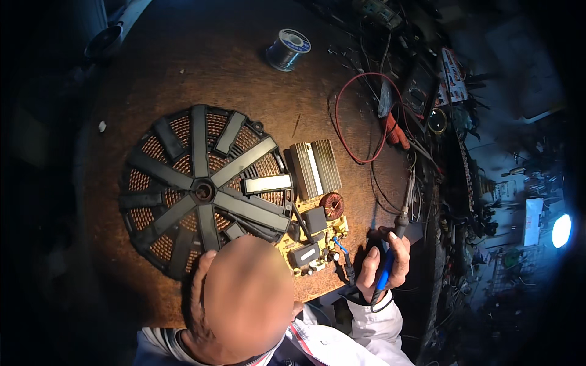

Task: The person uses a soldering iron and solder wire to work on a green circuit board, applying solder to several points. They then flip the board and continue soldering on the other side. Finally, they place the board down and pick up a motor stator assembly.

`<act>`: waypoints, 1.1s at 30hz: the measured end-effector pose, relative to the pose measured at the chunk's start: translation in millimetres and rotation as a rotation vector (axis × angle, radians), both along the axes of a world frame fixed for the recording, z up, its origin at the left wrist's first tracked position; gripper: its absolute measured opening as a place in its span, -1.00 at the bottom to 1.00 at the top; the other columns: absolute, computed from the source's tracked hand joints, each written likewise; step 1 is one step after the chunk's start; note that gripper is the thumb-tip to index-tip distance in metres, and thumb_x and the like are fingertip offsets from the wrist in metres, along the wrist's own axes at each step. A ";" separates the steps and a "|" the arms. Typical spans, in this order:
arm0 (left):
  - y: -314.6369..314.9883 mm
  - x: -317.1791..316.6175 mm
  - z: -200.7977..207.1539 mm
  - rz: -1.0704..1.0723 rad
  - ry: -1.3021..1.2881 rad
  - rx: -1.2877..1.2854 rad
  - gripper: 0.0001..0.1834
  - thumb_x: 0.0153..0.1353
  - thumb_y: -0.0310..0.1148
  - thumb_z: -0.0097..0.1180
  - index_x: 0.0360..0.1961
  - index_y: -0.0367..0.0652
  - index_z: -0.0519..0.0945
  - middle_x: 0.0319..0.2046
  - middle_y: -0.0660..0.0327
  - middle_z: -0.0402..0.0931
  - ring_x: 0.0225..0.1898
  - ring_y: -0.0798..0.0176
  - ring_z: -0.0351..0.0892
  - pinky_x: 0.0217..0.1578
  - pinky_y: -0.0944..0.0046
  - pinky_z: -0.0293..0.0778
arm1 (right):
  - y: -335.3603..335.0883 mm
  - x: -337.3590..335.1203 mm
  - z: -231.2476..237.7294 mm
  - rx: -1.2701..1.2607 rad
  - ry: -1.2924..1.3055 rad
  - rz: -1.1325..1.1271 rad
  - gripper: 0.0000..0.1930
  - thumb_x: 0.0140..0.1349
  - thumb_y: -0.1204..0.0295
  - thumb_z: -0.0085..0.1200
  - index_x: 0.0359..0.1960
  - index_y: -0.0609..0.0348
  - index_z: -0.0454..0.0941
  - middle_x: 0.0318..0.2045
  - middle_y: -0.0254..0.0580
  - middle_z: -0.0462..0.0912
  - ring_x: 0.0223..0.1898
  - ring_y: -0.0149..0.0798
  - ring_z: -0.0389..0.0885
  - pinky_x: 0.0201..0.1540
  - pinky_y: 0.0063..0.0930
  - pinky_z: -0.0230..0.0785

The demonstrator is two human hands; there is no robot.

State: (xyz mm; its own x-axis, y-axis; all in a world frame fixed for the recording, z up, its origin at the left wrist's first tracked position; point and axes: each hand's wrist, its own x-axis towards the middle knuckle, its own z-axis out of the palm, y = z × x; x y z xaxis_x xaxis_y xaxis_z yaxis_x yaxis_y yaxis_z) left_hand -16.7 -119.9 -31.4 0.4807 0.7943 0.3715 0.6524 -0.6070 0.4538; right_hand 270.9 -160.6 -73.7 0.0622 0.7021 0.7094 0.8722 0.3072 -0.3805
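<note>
My right hand (pixel 390 265) is closed around the blue handle of a soldering iron (pixel 384 271), its dark collar pointing away from me toward the cables on the right. My left hand (pixel 200 283) is at the near edge of a round induction coil (pixel 199 149), a finger along its rim; a blurred area hides most of that hand. The coil has copper windings under dark bars. Right beside it lies a yellowish circuit board (pixel 320 262) with black blocks, a copper-wound toroid (pixel 332 206) and a finned metal heatsink (pixel 326 165).
A spool of solder wire (pixel 287 52) stands on the wooden table (pixel 213 67) at the far side. A red cable (pixel 339 131) loops at the right, near red-handled pliers (pixel 395 131). Tangled cables and tools crowd the right edge. A bright lamp (pixel 561 231) shines far right.
</note>
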 end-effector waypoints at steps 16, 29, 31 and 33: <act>31.1 -15.1 13.5 -0.102 -0.229 -0.016 -0.89 0.40 -0.41 0.16 -0.19 -0.07 0.73 -0.09 0.23 0.76 0.05 0.08 0.74 0.30 0.02 0.38 | -1.0 -3.1 3.3 -0.139 -0.077 -0.097 -0.52 0.29 0.52 0.06 0.26 0.28 0.38 -0.12 0.20 0.59 -0.21 -0.12 0.64 -0.10 -0.28 0.56; 27.7 -8.7 9.6 -0.072 -0.305 -0.032 -0.78 0.26 -0.30 0.35 -0.12 -0.13 0.72 -0.07 0.08 0.69 0.06 -0.07 0.67 0.14 -0.03 0.48 | -1.6 -1.9 -0.1 -0.061 -0.039 -0.085 -0.53 0.21 0.58 0.11 0.20 0.34 0.49 -0.12 0.19 0.63 -0.24 -0.10 0.67 -0.12 -0.31 0.56; 9.3 -7.8 -0.5 -0.079 -0.044 -0.006 -0.51 0.31 0.11 0.30 -0.14 -0.16 0.68 0.09 0.06 0.64 0.25 -0.21 0.54 0.28 -0.27 0.34 | 1.5 -0.7 -1.7 -0.021 -0.009 -0.073 -0.53 0.15 0.65 0.15 0.15 0.35 0.53 -0.16 0.16 0.66 -0.28 -0.10 0.70 -0.17 -0.35 0.57; 9.1 -6.2 2.4 -0.039 -0.075 0.043 -0.55 0.13 -0.08 0.45 -0.18 -0.25 0.67 0.09 -0.01 0.63 0.22 -0.22 0.55 0.24 -0.24 0.39 | 8.1 -2.9 -2.6 0.040 -0.008 -0.086 -0.54 0.07 0.71 0.20 0.09 0.35 0.58 -0.21 0.12 0.68 -0.31 -0.12 0.70 -0.21 -0.38 0.57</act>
State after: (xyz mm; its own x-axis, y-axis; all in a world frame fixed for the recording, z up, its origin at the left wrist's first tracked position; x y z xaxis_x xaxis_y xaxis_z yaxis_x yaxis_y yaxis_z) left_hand -23.0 -110.8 -29.0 0.4808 0.7578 0.4412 0.5927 -0.6516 0.4733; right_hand 268.0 -152.5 -76.3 0.1156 0.6652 0.7377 0.8988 0.2460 -0.3627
